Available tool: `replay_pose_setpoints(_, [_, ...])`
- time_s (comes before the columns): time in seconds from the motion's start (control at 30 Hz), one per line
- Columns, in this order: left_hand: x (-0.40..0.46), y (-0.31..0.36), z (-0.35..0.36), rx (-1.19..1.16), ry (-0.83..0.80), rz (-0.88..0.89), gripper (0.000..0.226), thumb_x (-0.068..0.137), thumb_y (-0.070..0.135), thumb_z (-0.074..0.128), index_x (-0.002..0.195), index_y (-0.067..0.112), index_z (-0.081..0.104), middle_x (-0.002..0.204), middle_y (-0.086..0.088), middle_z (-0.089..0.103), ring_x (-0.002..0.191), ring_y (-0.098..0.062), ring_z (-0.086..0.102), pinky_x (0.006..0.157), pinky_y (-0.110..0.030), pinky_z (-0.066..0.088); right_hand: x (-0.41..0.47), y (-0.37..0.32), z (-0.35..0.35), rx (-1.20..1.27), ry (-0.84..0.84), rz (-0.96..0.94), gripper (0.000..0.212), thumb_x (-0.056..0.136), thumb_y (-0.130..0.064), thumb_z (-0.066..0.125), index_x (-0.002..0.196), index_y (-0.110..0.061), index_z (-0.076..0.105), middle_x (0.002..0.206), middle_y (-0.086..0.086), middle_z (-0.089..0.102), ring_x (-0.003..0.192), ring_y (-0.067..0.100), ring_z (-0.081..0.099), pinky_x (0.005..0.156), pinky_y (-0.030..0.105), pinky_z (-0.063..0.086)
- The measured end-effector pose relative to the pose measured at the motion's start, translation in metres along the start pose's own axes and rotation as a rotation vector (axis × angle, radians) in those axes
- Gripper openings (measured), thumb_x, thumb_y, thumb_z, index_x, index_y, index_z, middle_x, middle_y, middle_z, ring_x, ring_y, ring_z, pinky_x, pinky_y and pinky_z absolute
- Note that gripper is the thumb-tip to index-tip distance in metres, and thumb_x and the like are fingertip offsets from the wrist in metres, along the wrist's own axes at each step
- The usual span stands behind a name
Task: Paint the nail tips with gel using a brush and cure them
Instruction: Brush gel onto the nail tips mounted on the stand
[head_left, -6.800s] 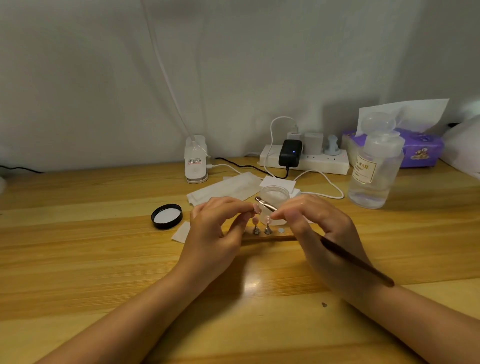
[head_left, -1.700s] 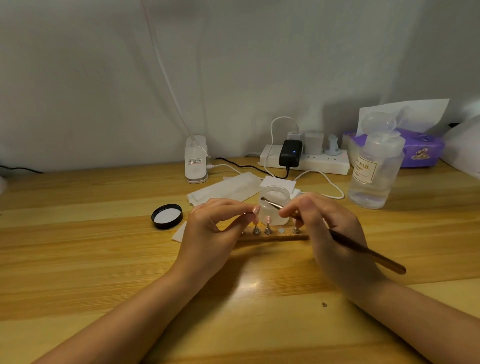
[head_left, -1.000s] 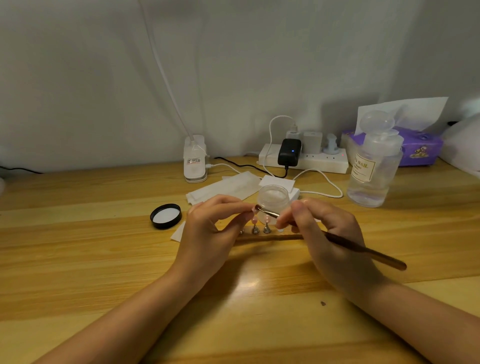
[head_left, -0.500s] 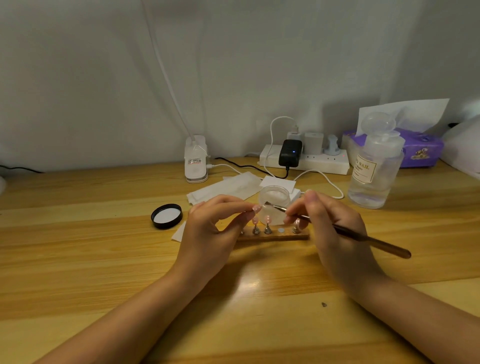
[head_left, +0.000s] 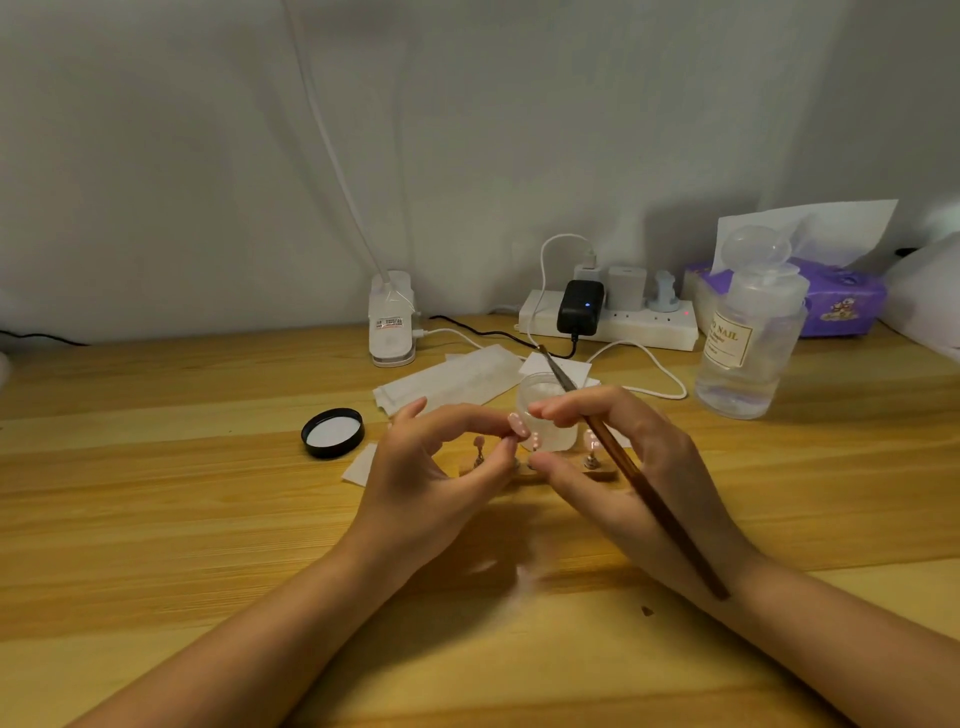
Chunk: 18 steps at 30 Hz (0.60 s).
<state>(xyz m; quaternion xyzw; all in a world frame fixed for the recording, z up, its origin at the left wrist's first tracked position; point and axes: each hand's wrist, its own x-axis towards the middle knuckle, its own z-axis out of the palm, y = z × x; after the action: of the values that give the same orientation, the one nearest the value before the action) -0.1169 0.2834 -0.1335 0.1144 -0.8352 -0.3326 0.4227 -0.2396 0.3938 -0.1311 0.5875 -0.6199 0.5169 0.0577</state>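
Note:
My left hand (head_left: 431, 467) pinches a pink nail tip (head_left: 518, 425) between index finger and thumb, just above the wooden stand (head_left: 605, 470). More pink tips sit on small metal holders (head_left: 478, 451) on that stand. My right hand (head_left: 628, 462) holds the brown brush (head_left: 644, 488) tucked among its fingers, bristle end pointing away over the clear gel jar (head_left: 558, 436). The right index finger and thumb reach toward the held tip from the right; whether they touch it I cannot tell.
A black jar lid (head_left: 332, 432) lies left of the hands, white wipes (head_left: 452, 379) behind them. At the back stand a white lamp base (head_left: 392, 322), a power strip (head_left: 639, 327) with chargers and cables, a clear liquid bottle (head_left: 743, 343) and a purple tissue box (head_left: 841, 299).
The brush swung from pointing left at the held nail tip to pointing away over the jar. My right hand's index finger and thumb moved in beside the tip. My left hand stayed put.

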Motion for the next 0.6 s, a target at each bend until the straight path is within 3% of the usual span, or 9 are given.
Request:
replay_pose_setpoints(0.1, [-0.0003, 0.0026, -0.0007, -0.003, -0.06, 0.014, 0.014, 0.075, 0.039, 0.058, 0.088, 0.038, 0.063, 0.09, 0.022, 0.068, 0.096, 0.004, 0.061, 0.109, -0.03, 0.019, 0.0001, -0.0003, 0.0004, -0.01, -0.007, -0.031, 0.029, 0.072, -0.044, 0.061, 0.097, -0.038, 0.048, 0.097, -0.008, 0.065, 0.095, 0.003, 0.055, 0.086, 0.035, 0.045])
replay_pose_setpoints(0.23, [0.0002, 0.0055, -0.0007, 0.011, -0.096, 0.025, 0.015, 0.075, 0.032, 0.065, 0.089, 0.037, 0.063, 0.093, 0.021, 0.067, 0.099, 0.004, 0.06, 0.111, -0.042, 0.019, 0.0, 0.0009, 0.0006, -0.039, 0.023, -0.108, 0.027, 0.075, -0.038, 0.057, 0.093, -0.017, 0.06, 0.09, -0.007, 0.063, 0.087, 0.006, 0.056, 0.077, 0.037, 0.049])
replay_pose_setpoints(0.3, [0.0002, 0.0059, -0.001, 0.014, -0.099, 0.012, 0.02, 0.074, 0.022, 0.068, 0.088, 0.035, 0.064, 0.094, 0.019, 0.067, 0.099, 0.004, 0.06, 0.112, -0.046, 0.019, 0.0001, 0.0014, 0.0007, -0.039, 0.03, -0.124, 0.026, 0.075, -0.036, 0.058, 0.092, -0.016, 0.06, 0.088, -0.009, 0.059, 0.086, 0.006, 0.055, 0.075, 0.034, 0.049])
replay_pose_setpoints(0.5, [0.0007, 0.0074, -0.0003, 0.018, -0.113, -0.001, 0.018, 0.073, 0.023, 0.067, 0.089, 0.032, 0.065, 0.097, 0.019, 0.066, 0.101, 0.003, 0.059, 0.112, -0.044, 0.019, -0.0008, 0.0041, 0.0009, -0.011, 0.016, -0.092, 0.029, 0.076, -0.037, 0.059, 0.092, -0.013, 0.061, 0.087, -0.001, 0.065, 0.084, 0.004, 0.056, 0.073, 0.016, 0.046])
replay_pose_setpoints(0.6, [0.0005, 0.0077, 0.0004, 0.032, -0.119, 0.019, 0.02, 0.073, 0.03, 0.069, 0.091, 0.038, 0.061, 0.097, 0.023, 0.065, 0.101, 0.004, 0.058, 0.111, -0.047, 0.02, -0.0014, 0.0052, 0.0005, 0.008, 0.016, -0.075, 0.024, 0.076, -0.036, 0.059, 0.091, -0.018, 0.059, 0.086, -0.006, 0.062, 0.083, 0.0, 0.055, 0.073, 0.007, 0.043])
